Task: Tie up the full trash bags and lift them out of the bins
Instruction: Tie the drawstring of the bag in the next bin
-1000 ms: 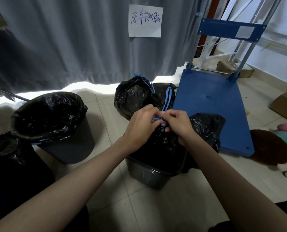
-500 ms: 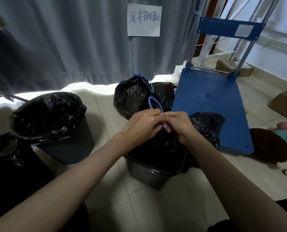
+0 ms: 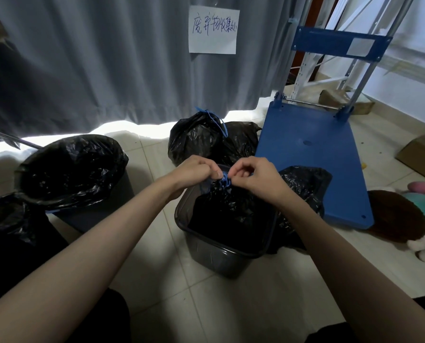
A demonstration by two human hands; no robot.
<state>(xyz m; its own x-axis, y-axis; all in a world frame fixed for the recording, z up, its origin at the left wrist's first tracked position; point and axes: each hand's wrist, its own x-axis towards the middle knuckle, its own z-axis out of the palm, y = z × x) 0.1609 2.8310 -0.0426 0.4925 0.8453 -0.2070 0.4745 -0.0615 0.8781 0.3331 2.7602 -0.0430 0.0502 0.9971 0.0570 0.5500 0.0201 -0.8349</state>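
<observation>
2 hands pinch the blue drawstring (image 3: 223, 182) at the gathered neck of a black trash bag (image 3: 231, 206) that sits in a grey bin (image 3: 214, 256).

The left hand (image 3: 194, 170) and right hand (image 3: 253, 175) meet just above the bin's far rim, each with fingers curled tight round an end of the drawstring; the bunched cord lies between them, right at the fingertips, and it looks like a knot, though it is too small to be sure. The bag hangs below the hands, dark, crinkled and glossy, filling the bin, with loose plastic draped over the rim on the right side. Behind it on the tiled floor sits 1 tied bag (image 3: 196, 137) with a blue cord at its top, beside a blue platform cart (image 3: 313, 157). A second lined bin (image 3: 75, 169) stands to the left.
</observation>
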